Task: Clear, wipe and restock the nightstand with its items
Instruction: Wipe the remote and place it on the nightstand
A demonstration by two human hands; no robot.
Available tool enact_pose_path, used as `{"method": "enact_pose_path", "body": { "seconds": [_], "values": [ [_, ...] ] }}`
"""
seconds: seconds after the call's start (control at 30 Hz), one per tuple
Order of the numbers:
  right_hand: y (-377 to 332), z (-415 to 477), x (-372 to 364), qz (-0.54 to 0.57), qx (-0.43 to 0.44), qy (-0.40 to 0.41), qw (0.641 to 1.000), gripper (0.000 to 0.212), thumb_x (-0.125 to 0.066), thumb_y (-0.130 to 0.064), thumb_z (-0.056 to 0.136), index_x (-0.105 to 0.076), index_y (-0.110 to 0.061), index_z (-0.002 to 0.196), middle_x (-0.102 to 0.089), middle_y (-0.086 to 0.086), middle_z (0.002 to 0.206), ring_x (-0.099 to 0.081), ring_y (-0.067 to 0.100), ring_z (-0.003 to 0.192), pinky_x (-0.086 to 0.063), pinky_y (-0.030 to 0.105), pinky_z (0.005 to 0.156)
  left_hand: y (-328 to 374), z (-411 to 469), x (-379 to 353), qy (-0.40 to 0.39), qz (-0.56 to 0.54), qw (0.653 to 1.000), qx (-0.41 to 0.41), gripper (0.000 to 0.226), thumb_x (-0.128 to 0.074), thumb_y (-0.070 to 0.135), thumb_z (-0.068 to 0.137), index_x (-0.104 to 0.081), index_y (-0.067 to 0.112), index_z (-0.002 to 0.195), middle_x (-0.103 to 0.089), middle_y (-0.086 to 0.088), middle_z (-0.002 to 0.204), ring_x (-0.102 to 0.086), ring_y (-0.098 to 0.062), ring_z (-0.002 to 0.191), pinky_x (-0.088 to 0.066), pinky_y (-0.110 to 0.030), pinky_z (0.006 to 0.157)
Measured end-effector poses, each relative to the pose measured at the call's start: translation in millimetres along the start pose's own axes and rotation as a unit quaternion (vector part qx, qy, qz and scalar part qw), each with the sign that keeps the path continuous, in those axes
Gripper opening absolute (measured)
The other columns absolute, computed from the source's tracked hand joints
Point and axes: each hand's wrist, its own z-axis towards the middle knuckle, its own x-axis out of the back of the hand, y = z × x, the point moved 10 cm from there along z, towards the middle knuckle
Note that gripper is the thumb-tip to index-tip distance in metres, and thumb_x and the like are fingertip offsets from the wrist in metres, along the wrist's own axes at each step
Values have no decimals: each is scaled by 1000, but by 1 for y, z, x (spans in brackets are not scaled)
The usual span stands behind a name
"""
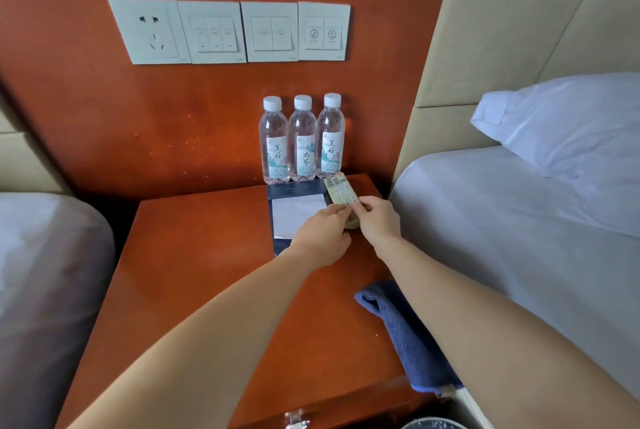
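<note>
Three water bottles [302, 139] stand upright in a tight row at the far right of the nightstand [194, 255], backed against the wood wall panel [173, 124]. Just in front of them lies a dark notepad folder [294, 212] with white paper showing.

The remote control [341, 190] sits at that folder's right side. Its far end is close to the base of the rightmost bottle and overlaps the folder's far right corner. Both of your hands are on its near end. Your right hand [377, 221] has its fingers curled round the right edge. Your left hand [320, 238] reaches over the folder and seems to pinch the left edge between thumb and fingertips, though the contact is partly hidden. You cannot tell from here whether the remote's near end rests on the wood.

A blue cloth [398, 324] lies bunched at the near right of the top and hangs over the edge beside the right bed [502, 221], partly under your right forearm. The whole left half of the top is bare wood, open up to the left bed [41, 273]. On the right there is only a narrow strip of wood between the remote and the mattress edge.
</note>
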Motion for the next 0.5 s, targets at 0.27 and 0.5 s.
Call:
{"method": "enact_pose_path", "body": {
  "seconds": [0.27, 0.5],
  "values": [
    [13, -14, 47, -27, 49, -74, 996, 20, -57, -16, 95, -70, -13, 110, -70, 5, 108, -64, 19, 101, -50, 25, 86, 40, -40, -2, -52, -120, 981, -141, 33, -51, 40, 98, -67, 18, 118, -62, 3, 119, -54, -7, 103, -38, -18, 87],
    [53, -79, 74, -215, -41, -345, 913, 27, -67, -44, 88, -72, -20, 97, -65, -5, 85, -57, 11, 73, -45, 23, 67, 38, -63, -28, -197, -145, 968, -54, 39, -64, 53, 87, -63, 24, 113, -58, 13, 109, -54, -7, 104, -45, -20, 88]
  ]
}}
